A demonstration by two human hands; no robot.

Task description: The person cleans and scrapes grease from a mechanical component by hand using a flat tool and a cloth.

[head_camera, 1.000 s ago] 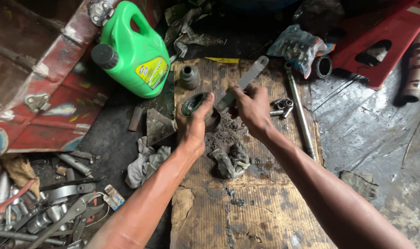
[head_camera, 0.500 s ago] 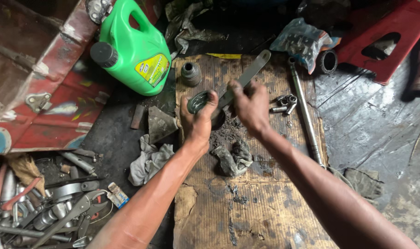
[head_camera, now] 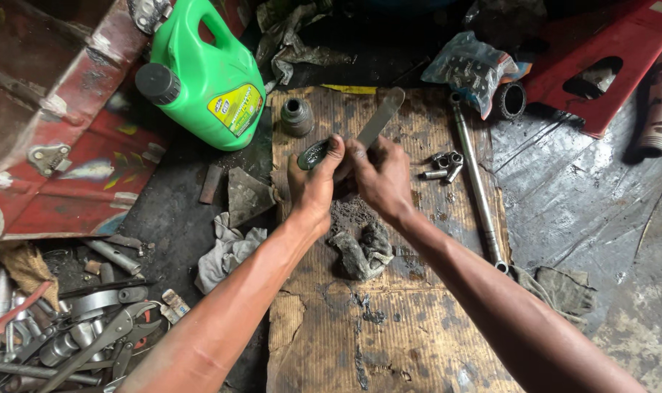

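Gripping a round greasy metal part (head_camera: 315, 154) over the cardboard sheet (head_camera: 389, 327), left hand (head_camera: 315, 185) closes around it; right hand (head_camera: 380, 175) clamps a flat metal bar (head_camera: 378, 120) against it. Green jug (head_camera: 204, 80), yellow-green label facing up, lies upper left. Clear plastic bag (head_camera: 469, 69) of parts sits upper right beside a red panel (head_camera: 600, 65). Dirty rag (head_camera: 361, 251) lies below the hands.
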